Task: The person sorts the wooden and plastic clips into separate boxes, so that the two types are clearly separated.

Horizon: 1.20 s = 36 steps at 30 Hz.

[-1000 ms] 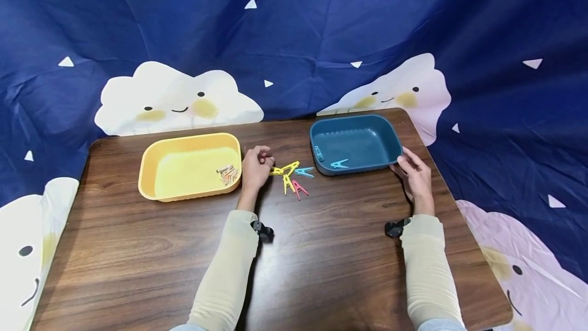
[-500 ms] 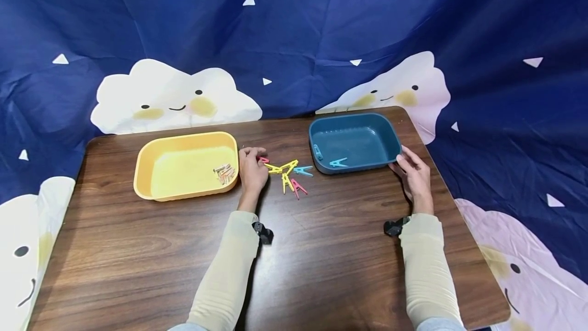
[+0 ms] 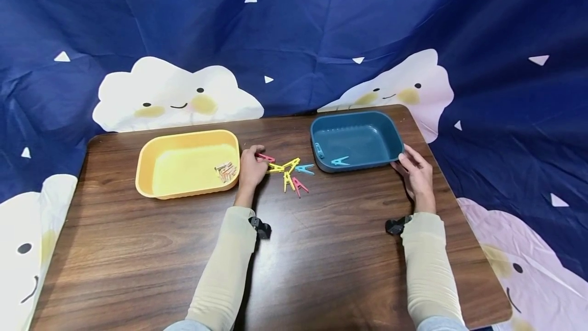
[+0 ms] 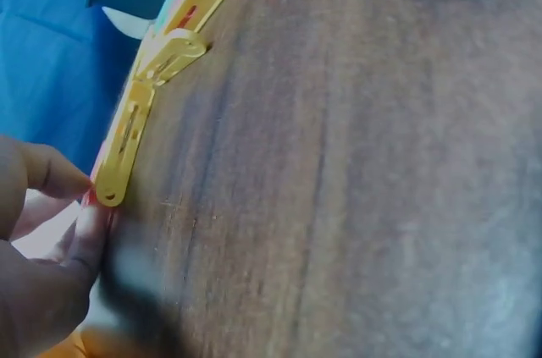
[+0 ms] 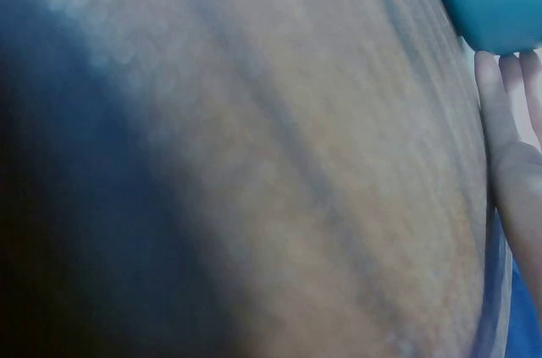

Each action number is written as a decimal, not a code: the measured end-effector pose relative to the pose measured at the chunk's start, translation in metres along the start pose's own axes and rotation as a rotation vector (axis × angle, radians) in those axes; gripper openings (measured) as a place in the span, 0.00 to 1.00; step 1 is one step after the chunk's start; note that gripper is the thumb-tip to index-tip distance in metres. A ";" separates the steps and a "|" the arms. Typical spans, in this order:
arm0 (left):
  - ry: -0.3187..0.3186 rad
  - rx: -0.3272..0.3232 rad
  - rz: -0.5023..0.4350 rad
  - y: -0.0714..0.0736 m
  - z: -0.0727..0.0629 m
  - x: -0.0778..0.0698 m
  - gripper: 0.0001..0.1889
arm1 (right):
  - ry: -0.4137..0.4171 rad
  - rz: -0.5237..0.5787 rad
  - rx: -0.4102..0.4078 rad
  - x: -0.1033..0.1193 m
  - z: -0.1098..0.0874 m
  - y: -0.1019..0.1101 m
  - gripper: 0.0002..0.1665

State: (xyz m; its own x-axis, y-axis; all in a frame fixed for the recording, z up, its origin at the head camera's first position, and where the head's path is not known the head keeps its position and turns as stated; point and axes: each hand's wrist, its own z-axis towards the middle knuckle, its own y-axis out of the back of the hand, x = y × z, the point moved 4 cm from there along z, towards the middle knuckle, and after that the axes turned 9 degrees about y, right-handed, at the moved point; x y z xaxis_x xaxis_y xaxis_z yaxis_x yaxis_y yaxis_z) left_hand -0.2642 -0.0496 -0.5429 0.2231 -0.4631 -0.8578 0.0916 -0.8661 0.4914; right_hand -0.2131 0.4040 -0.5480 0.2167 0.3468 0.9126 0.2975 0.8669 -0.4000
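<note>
My left hand (image 3: pixel 252 167) is at the table's middle, just right of the yellow basin (image 3: pixel 153 142). Its thumb and finger pinch the end of a red clothespin (image 3: pixel 266 158); in the left wrist view a yellow clothespin (image 4: pixel 127 142) largely covers that red one. More clothespins lie close by: a yellow one (image 3: pixel 292 164), a blue one (image 3: pixel 305 168), and a pink-red one (image 3: pixel 299 186). My right hand (image 3: pixel 417 173) touches the near right corner of the dark blue basin (image 3: pixel 356 116), fingers fairly straight against its wall.
Small wooden-looking clips (image 3: pixel 226 172) lie in the yellow basin's right end. Inside the blue basin are a light blue clothespin (image 3: pixel 340 161) and another (image 3: pixel 319 150) at its left wall. A blue cloud-print curtain (image 3: pixel 294 40) hangs behind the wooden table (image 3: pixel 321 249).
My left hand has drawn slightly left, uncovering the red clothespin at its fingertips. My right hand stays at the blue basin's corner, and the basins keep their places.
</note>
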 end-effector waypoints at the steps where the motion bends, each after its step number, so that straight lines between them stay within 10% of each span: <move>1: -0.001 0.006 -0.007 0.000 0.001 0.000 0.21 | 0.001 0.004 0.000 0.000 0.000 0.000 0.27; 22: -0.013 -0.002 0.005 -0.003 0.001 -0.001 0.11 | 0.009 -0.024 -0.002 0.000 -0.002 0.000 0.26; 36: 0.056 0.037 -0.251 -0.005 -0.002 -0.007 0.14 | -0.003 -0.012 -0.004 0.002 -0.002 0.000 0.27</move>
State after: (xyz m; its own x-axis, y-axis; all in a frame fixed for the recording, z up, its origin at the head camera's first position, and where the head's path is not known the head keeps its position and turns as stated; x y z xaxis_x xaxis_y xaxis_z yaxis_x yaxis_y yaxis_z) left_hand -0.2645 -0.0420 -0.5390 0.2516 -0.2226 -0.9419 0.1154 -0.9594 0.2575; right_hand -0.2109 0.4036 -0.5462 0.2099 0.3375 0.9176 0.3037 0.8696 -0.3893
